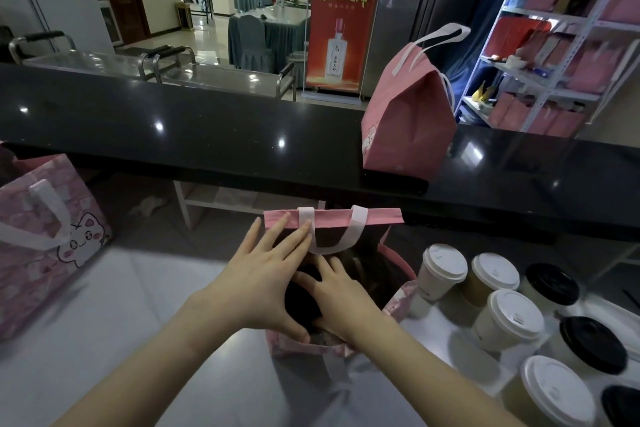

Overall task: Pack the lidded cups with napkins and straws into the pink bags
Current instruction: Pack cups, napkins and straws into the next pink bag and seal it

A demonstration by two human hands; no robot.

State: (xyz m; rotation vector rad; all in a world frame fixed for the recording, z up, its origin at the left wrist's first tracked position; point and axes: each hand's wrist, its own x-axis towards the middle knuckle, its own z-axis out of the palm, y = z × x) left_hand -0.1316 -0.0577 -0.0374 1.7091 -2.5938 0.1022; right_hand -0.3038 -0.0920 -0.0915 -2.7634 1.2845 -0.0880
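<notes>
While the pink bag [381,218] stands open on the pale surface [104,322] right in front of the person, both hands work at its mouth. The left hand [263,274] lays straight fingers against the far rim, probably to hold the wall back and keep the opening wide; its grip is released. The right hand [343,295] reaches into the mouth with fingers spread, grasping nothing visible, likely settling something dark that I cannot make out. Just right of the bag wait the lidded cups [443,270], within easy reach. A second pink bag [408,114] stands upright on the raised black ledge [207,135] beyond, and a cat-printed bag [41,236] sits at the left.
</notes>
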